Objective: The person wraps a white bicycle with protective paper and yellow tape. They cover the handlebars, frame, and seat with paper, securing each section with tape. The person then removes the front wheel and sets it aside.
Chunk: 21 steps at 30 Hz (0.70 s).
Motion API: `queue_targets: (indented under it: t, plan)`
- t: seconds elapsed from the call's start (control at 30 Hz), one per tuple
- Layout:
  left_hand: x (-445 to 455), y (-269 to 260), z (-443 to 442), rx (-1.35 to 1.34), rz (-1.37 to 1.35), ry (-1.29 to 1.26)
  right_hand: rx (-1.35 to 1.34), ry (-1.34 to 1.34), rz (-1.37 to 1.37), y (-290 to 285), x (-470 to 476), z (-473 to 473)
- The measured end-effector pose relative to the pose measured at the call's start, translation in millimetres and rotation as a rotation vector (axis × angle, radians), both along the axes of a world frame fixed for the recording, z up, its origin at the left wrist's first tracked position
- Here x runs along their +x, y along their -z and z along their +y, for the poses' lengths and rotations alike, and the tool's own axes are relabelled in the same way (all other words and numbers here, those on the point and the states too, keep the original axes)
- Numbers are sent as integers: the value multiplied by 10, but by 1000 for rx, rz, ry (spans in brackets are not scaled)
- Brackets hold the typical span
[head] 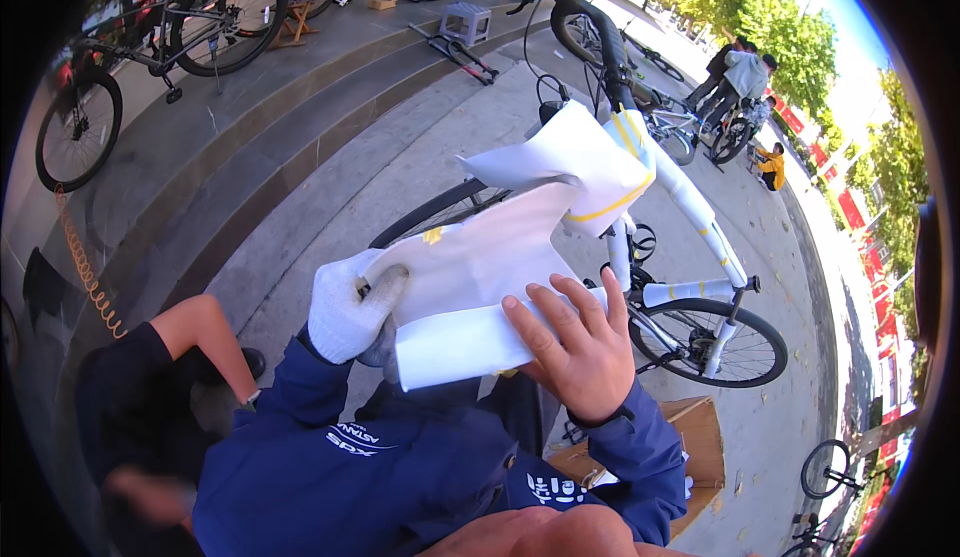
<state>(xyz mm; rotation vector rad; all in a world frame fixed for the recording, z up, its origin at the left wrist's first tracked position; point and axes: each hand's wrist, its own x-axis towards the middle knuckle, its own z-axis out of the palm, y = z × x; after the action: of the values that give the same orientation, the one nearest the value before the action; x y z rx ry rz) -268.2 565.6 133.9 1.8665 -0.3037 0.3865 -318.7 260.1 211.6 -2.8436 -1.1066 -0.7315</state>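
Observation:
My left hand [356, 306], in a white knit glove with a grey palm, grips the left edge of a sheet of white foam wrap [484, 257]. The sheet's near edge is folded over in a flat band. My right hand [574, 343] is bare, its fingers spread over the right part of that band; the thumb is hidden beneath. Bits of yellow tape stick to the sheet. Just beyond stands a road bicycle with black drop handlebars [615, 54]. White wrap [611, 159] with yellow tape covers its front, and more wrap runs along the frame tubes [690, 204].
A cardboard box [697, 444] stands low at the right, by my right sleeve. A person in black [142, 407] is close on my left. Stone steps [285, 129] hold a bicycle [225, 17], a grey plastic stool [465, 23] and a red-and-black fork [461, 54]. Several people are farther off.

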Motion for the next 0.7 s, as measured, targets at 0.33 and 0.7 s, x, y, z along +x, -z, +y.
queue_targets:
  t: [0.33,0.7]
  plan:
    - [359,-714,377,-630,-146,418,769,-257,555,-1199,746,-345]
    - [2287,-2075,-605,-577,-131,688,1060,-430,834,-2096,2348,-319]
